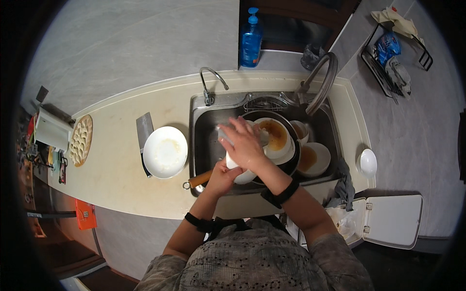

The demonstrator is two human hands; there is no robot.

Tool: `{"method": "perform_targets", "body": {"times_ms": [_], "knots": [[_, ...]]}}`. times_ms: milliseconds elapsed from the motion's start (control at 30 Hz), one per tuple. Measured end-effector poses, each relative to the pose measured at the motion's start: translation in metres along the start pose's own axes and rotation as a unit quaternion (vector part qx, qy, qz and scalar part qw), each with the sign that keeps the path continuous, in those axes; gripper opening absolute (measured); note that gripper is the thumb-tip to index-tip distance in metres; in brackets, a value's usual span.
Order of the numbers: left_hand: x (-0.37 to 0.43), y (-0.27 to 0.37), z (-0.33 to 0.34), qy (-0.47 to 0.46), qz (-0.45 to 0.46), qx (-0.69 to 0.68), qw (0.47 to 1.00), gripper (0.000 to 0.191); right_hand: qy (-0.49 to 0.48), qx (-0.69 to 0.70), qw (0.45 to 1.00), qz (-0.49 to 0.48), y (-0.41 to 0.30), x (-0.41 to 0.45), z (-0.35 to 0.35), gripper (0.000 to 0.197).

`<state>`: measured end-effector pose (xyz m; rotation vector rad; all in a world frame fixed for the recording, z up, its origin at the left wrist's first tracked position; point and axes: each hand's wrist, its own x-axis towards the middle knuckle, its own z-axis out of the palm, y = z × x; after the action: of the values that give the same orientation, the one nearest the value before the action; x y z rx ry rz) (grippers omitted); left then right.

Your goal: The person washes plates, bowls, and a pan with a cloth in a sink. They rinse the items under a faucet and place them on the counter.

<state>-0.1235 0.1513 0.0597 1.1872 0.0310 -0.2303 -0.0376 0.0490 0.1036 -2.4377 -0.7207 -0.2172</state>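
Note:
My left hand (pixel 222 178) grips a white dish (pixel 232 160) above the sink, its thumb along the near side. Across the dish lies my right hand (pixel 242 143), fingers spread and pointing away from me; whether its palm holds anything is hidden. Below both hands a dark frying pan (pixel 295 160) with a wooden handle (pixel 200 179) sits in the steel sink (pixel 207 127). Stacked in the pan are white bowls, the top one (pixel 275 134) holding orange-brown liquid. Right of the pan are another bowl with brown liquid (pixel 314 159) and a small white bowl (pixel 299 131).
A white plate (pixel 165 152) overlaps a cleaver (pixel 145 125) left of the sink. Dumplings cover a round board (pixel 81 141) farther left. Two faucets (pixel 209 85) (pixel 326 80) rise behind the sink. A grey cloth (pixel 342 185) hangs over the right edge, above an open bin (pixel 355 220).

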Motion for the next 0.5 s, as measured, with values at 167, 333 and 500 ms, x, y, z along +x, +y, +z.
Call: {"method": "perform_targets", "body": {"times_ms": [167, 333, 500], "knots": [[-0.014, 0.015, 0.003, 0.004, -0.011, 0.037, 0.999, 0.025, -0.101, 0.197, 0.912, 0.345, 0.043, 0.026, -0.027, 0.058], [-0.017, 0.022, 0.009, 0.009, 0.039, 0.002, 0.999, 0.025, -0.040, 0.606, 0.648, 0.460, 0.091, -0.014, 0.012, 0.056], [-0.016, 0.036, 0.000, 0.044, 0.027, -0.032, 0.998, 0.028, -0.073, 0.629, 0.603, 0.485, 0.076, -0.049, 0.041, 0.055]]}}
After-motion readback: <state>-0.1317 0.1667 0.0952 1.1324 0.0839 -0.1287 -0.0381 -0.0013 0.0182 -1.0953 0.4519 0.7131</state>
